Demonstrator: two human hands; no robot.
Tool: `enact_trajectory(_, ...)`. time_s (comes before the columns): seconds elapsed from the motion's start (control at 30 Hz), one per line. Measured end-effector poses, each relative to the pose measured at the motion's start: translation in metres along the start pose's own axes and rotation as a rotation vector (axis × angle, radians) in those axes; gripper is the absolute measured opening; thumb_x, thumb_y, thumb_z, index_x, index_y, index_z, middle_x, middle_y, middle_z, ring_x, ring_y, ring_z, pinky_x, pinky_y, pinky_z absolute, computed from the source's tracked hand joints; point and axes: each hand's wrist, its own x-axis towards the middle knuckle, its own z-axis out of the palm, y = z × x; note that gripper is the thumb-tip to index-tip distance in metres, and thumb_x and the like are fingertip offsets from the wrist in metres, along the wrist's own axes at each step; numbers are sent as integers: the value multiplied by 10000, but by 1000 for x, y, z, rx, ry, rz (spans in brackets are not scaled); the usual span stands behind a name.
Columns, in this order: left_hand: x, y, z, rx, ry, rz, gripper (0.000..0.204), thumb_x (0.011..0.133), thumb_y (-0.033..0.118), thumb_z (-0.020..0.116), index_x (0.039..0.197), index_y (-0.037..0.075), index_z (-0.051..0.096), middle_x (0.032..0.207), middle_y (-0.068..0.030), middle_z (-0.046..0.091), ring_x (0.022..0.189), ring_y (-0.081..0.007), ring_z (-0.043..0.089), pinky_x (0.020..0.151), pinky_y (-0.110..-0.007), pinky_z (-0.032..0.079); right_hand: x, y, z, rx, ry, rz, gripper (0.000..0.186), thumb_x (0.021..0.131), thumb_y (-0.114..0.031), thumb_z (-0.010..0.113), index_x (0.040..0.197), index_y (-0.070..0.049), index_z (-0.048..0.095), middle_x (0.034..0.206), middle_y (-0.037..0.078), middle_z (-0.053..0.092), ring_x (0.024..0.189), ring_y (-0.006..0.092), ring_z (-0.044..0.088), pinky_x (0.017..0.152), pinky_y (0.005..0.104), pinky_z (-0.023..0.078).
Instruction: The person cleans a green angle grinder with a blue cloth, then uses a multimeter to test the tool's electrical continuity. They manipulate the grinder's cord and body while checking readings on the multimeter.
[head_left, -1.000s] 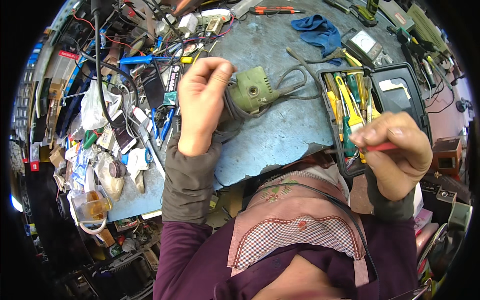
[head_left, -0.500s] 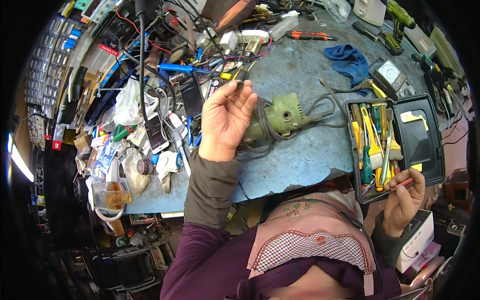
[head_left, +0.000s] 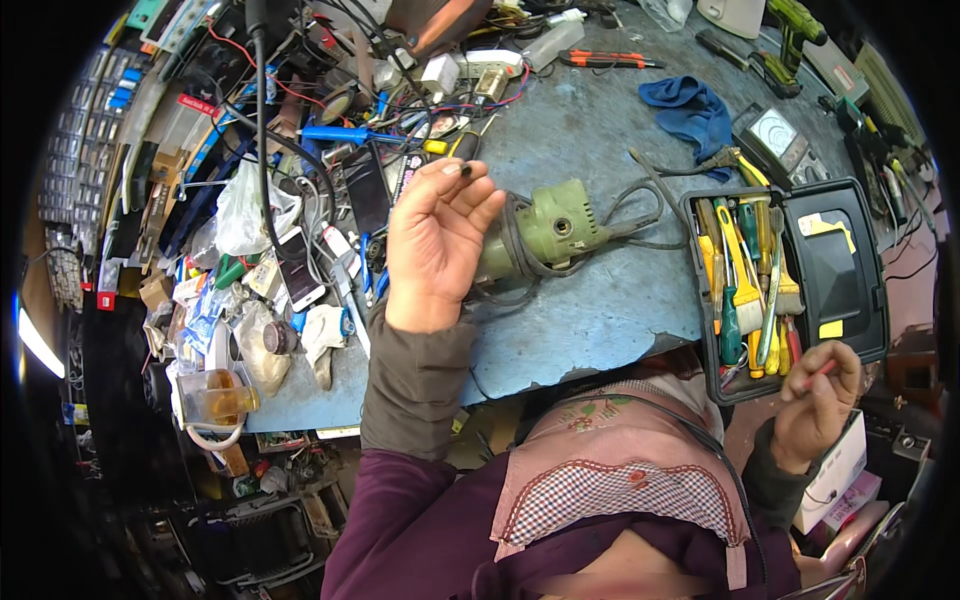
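My left hand [head_left: 435,245] is raised palm up over the bench, just left of a green corded power tool [head_left: 550,225]. Its thumb and fingertips pinch a small dark piece [head_left: 466,171], too small to make out its kind. At the lower right, my right hand [head_left: 815,410] is closed on a slim red thing [head_left: 822,375], mostly hidden by the fingers. That hand is just outside the near right corner of an open black toolbox [head_left: 705,300]. Inside the box lie brushes [head_left: 747,310] and several screwdrivers with green and yellow handles [head_left: 731,330].
A blue cloth [head_left: 690,110], an analog meter [head_left: 772,135] and a green cordless drill [head_left: 795,45] are at the far right. Clutter covers the bench's left, with a phone [head_left: 300,280], a plastic bag [head_left: 250,210] and an amber jar [head_left: 220,398]. A power cord loops toward the toolbox.
My right hand has moved slightly down, away from the toolbox, and less of the slim red thing shows. My left hand keeps its pinch. The whole view has shifted a little.
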Motion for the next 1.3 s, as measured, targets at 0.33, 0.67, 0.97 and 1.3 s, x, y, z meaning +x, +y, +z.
enact_trajectory(0.33,-47,12,-16,721,295,595,183,1106,83,718,1232,-43,759,1047,-78,754,863,-146,736,823,-302,604,-34,-5,-92,-301,807,101,303,1185,-289,600,1364,-52,658,942,-26,594,690,43,473,546,202,338)
enact_trajectory(0.67,-31,3,-22,1260,139,535,96,1032,-7,745,1117,-45,767,1135,-116,727,1074,-203,672,978,-321,508,9,50,-45,-162,701,240,524,1189,-455,551,1366,18,690,1250,117,781,1080,235,769,978,380,607)
enact_trajectory(0.97,3,20,-9,975,303,128,80,1069,43,743,1118,-20,755,1009,5,702,927,-74,593,868,-237,456,53,40,-115,-252,776,231,536,1120,-445,658,1379,21,713,1249,127,790,1046,241,764,975,405,599)
enact_trajectory(1.3,0,18,-9,884,289,95,84,1074,33,738,1137,-15,767,1033,2,725,953,-70,615,888,-232,460,47,59,-167,-477,908,94,535,1053,-449,746,1328,10,757,1229,127,785,1034,214,745,950,378,589)
